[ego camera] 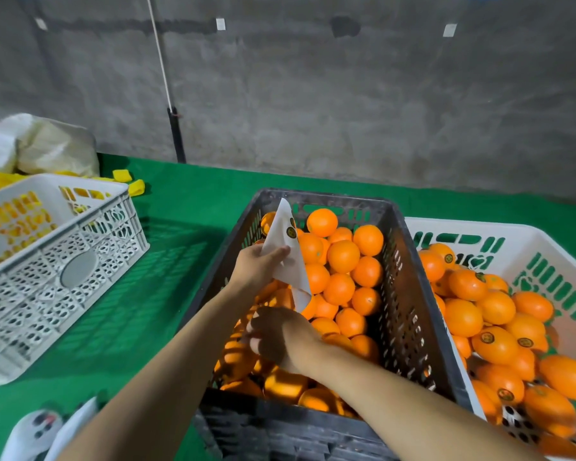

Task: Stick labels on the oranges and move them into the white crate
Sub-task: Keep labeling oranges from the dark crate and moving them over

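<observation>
Oranges (343,256) without labels are heaped in the dark crate (409,261) at the centre of the frame, set on the green worktop (187,207). A label sheet (290,264) is pinched between thumb and fingers of the left grip (258,266) and held upright above the fruit, presumably so that the stickers (291,231) left near its top edge are kept within easy reach of the other hand. The right grip (280,337) is lowered over the near-left fruit with its back to the camera and its fingers curled; whether a sticker is pinched or a fruit is pressed cannot be told. Labelled oranges (496,344) are piled in the white crate (546,247) at the right, placed just beside the dark one, seemingly so that each transfer is kept short. A lattice-walled crate (47,261) is seen at the left.
</observation>
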A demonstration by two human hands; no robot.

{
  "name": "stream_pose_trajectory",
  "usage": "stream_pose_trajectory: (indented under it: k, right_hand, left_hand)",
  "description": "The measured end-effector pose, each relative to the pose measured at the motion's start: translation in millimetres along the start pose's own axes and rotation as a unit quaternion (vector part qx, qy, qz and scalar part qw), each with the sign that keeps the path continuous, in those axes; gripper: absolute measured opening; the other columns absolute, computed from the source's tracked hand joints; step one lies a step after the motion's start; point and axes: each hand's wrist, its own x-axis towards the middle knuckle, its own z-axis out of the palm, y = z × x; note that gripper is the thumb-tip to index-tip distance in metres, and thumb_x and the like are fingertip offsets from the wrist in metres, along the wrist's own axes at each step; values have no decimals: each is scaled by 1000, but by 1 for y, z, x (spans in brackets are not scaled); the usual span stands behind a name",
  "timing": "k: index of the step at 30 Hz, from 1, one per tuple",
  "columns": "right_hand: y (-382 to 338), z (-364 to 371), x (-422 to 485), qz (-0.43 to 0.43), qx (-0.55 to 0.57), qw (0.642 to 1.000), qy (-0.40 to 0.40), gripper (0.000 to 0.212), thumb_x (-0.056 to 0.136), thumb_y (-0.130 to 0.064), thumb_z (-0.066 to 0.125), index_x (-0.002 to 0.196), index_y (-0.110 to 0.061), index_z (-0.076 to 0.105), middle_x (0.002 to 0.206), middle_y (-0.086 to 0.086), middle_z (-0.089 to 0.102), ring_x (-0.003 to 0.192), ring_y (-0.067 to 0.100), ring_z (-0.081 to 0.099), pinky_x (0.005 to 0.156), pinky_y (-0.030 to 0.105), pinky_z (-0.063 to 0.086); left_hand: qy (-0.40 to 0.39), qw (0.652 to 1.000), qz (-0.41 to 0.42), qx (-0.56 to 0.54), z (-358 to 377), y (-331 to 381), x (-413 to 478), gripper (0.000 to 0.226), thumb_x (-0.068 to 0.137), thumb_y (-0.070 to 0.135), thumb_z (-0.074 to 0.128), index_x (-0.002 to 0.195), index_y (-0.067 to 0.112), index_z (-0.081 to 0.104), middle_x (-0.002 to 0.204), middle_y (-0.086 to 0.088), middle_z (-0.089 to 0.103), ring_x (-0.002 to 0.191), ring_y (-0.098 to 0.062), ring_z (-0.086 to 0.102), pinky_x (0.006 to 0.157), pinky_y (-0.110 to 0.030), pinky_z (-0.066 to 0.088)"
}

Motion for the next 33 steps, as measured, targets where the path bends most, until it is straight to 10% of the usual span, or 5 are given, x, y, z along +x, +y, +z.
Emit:
stream_pose_trajectory:
  k: [12, 18, 23, 26, 33]
  right_hand:
    - [-2, -11, -16, -15, 5, 999, -30, 49, 93, -43, 61, 136, -19, 55, 147, 6, 46, 131, 30, 46, 103, 41, 45]
    - [-28, -10, -5, -69, -217, 969, -96, 73, 96, -46, 57, 155, -14, 28, 162, 20, 15, 149, 42, 5, 121, 54, 6]
    - [-30, -16, -6, -48, -203, 972, -113, 66, 97, -40, 58, 148, -4, 37, 154, 23, 32, 146, 41, 19, 121, 48, 11]
    - [-22, -30, -15, 6, -118, 989, -93, 63, 100, -33, 57, 150, -2, 33, 136, 26, 43, 139, 39, 33, 104, 14, 35]
    - [29, -51, -20, 130, 22, 989, 66, 70, 84, -59, 53, 134, -12, 42, 93, 9, 62, 75, 26, 57, 58, 35, 35]
  left_hand:
    - [-25, 1000, 7, 11, 1, -2, -1, 10, 93, 36, 69, 90, 27, 66, 87, 6, 69, 80, -6, 67, 59, -16, 52]
    - [-45, 997, 21, 54, 4, -5, -2, 12, 94, 35, 68, 85, 26, 65, 88, 2, 70, 85, -16, 69, 69, -25, 55]
    - [-41, 998, 11, 51, 6, -6, 0, 11, 94, 36, 67, 87, 28, 64, 91, 2, 71, 85, -11, 70, 71, -26, 58]
    - [14, 1000, 7, -2, 3, -2, 2, 15, 94, 35, 69, 84, 23, 70, 84, 3, 73, 74, -6, 70, 60, -20, 52]
    - [170, 972, -54, -151, -11, 9, 7, 23, 92, 35, 68, 82, 15, 64, 85, -8, 64, 79, -26, 61, 69, -40, 49]
